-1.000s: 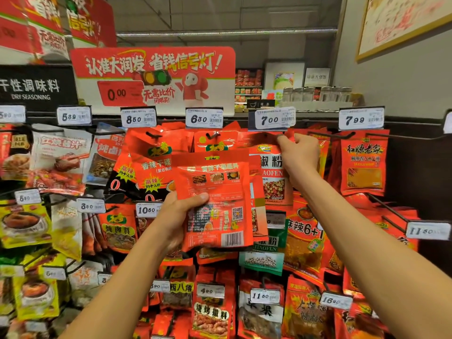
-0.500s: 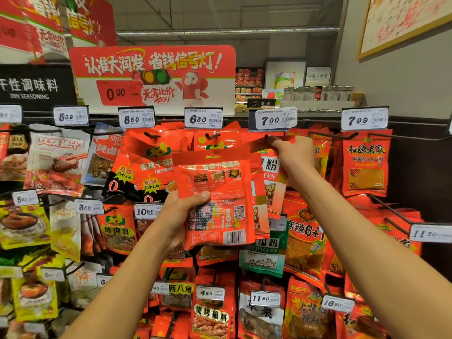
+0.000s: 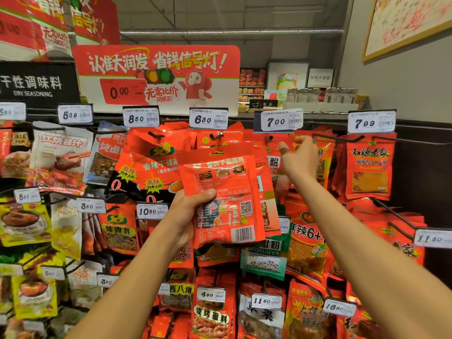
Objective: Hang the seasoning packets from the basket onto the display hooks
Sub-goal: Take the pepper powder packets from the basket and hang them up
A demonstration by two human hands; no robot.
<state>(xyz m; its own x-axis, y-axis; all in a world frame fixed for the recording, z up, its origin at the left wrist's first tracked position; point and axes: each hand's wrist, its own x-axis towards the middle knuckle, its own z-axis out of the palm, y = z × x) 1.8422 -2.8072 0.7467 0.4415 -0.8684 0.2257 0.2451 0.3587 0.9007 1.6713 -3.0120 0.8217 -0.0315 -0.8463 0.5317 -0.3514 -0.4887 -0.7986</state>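
Note:
My left hand (image 3: 188, 216) grips a small stack of red seasoning packets (image 3: 227, 196) by the lower left edge, back side facing me, held up in front of the rack. My right hand (image 3: 297, 155) hangs loose just right of the display hook (image 3: 270, 138) under the 7.00 price tag (image 3: 278, 121), fingers relaxed and holding nothing. A red packet (image 3: 274, 165) hangs on that hook, partly hidden behind the held stack. The basket is out of view.
The wall of hooks is packed with hanging packets, each row with price tags such as 6.80 (image 3: 208, 119) and 7.99 (image 3: 371, 122). Bare black hooks (image 3: 411, 141) jut out at the right. A red promotion sign (image 3: 156, 77) stands above.
My right hand has let go at the 7.00 hook and drawn back slightly to the right, fingers now loose. The left hand holds the stack in nearly the same place.

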